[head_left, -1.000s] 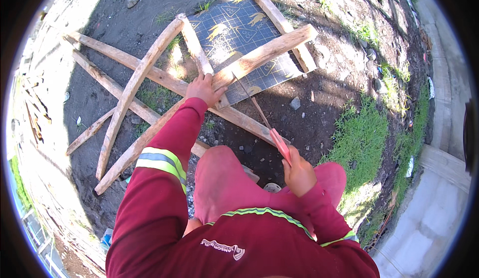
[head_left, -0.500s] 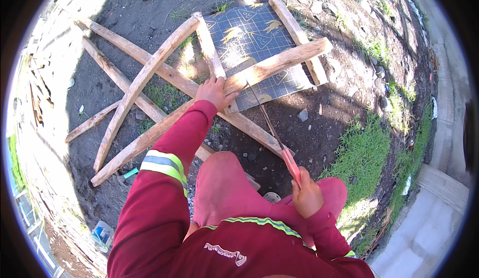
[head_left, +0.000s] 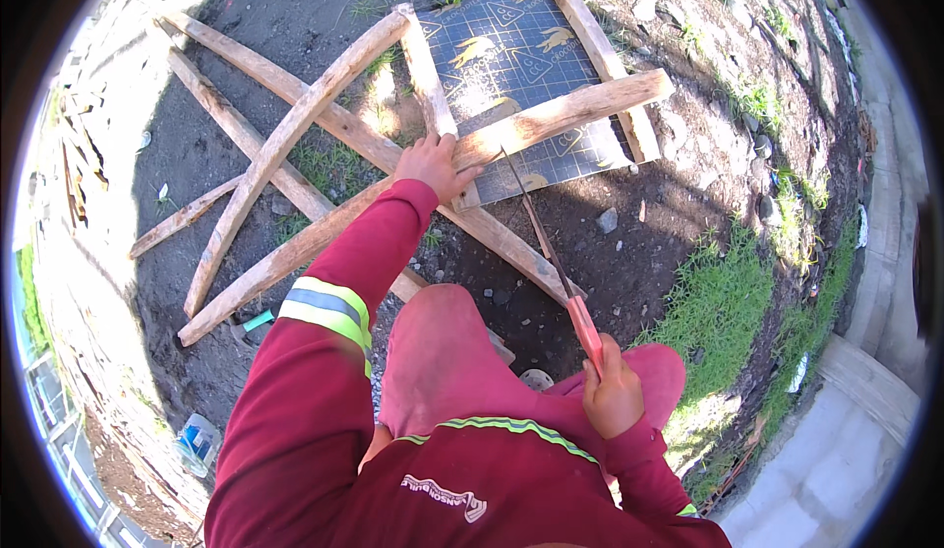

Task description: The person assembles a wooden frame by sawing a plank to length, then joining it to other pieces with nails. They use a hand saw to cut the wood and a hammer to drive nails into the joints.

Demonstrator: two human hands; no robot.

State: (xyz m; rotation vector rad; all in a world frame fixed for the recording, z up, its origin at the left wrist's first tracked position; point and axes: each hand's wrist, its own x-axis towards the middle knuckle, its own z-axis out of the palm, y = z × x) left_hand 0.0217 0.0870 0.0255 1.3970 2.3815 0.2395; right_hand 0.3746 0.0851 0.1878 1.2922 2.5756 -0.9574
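Your right hand (head_left: 614, 395) is closed round the red handle of a saw (head_left: 555, 261), low in front of your right knee. The blade slants away from you to the left, and its far end meets the near edge of a long wooden beam (head_left: 570, 115); how deep the teeth sit is hard to make out. Your left hand (head_left: 436, 166) lies over that same beam, just left of the blade, fingers across the top and thumb toward the saw. The beam runs from the ground at your left up over a dark printed board (head_left: 497, 41), its far end past a short timber (head_left: 600, 61) at the board's right side. Left of the board, a curved pole (head_left: 285, 140) crosses other poles. A green-handled tool (head_left: 258, 322) lies on the soil near your left sleeve
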